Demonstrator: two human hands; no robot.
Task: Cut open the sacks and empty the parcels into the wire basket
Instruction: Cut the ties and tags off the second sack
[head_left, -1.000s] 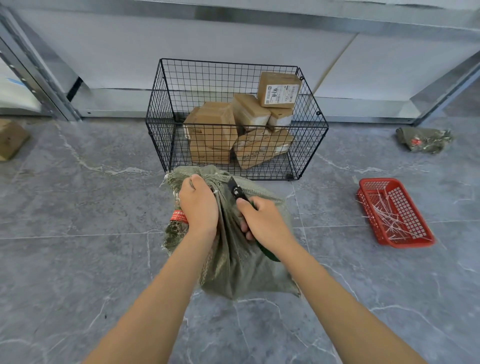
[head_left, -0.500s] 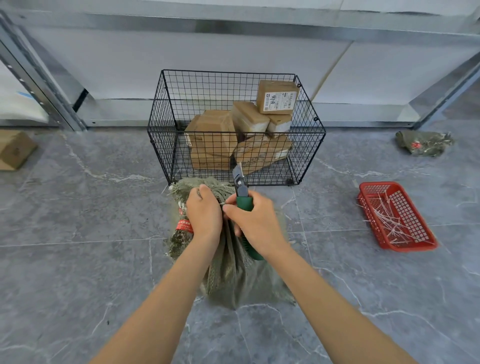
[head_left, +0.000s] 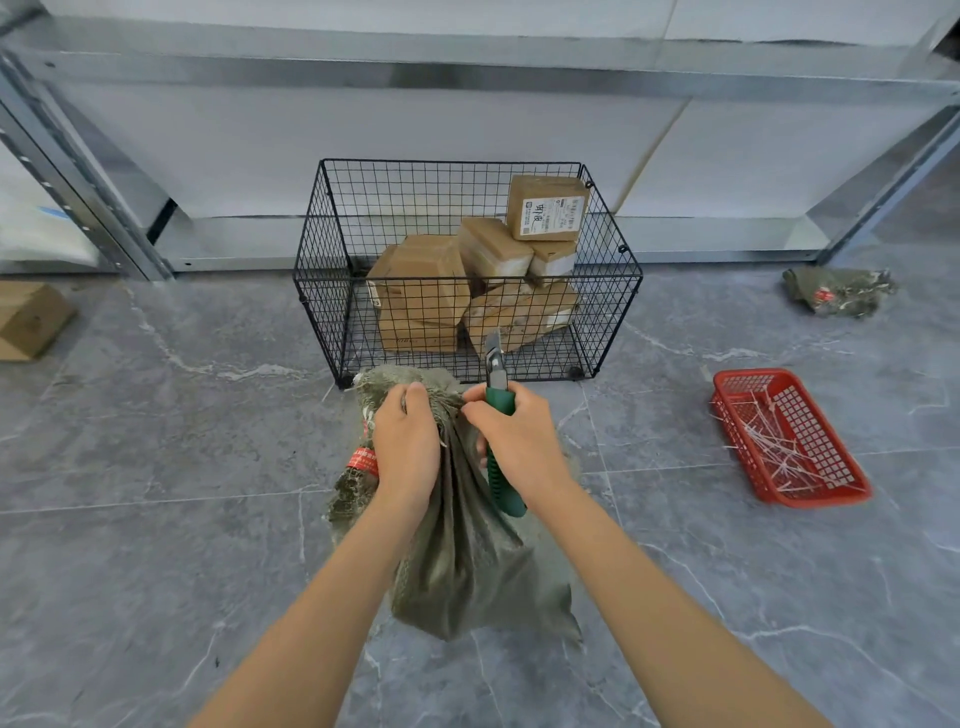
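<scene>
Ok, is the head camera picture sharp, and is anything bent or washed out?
Head view: sharp on the left hand gripping the olive woven sack and the right hand holding the green-handled utility knife; wide-angle distortion splays the grey metal shelf uprights; light is soft, without harsh glare; the red plastic basket looks slightly smeared.

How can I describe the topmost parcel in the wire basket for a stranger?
Find the black wire basket on the grey floor, before the metal shelf. At its far right corner, a brown cardboard parcel sits highest on the pile. Only its white printed label faces you fully.
</scene>
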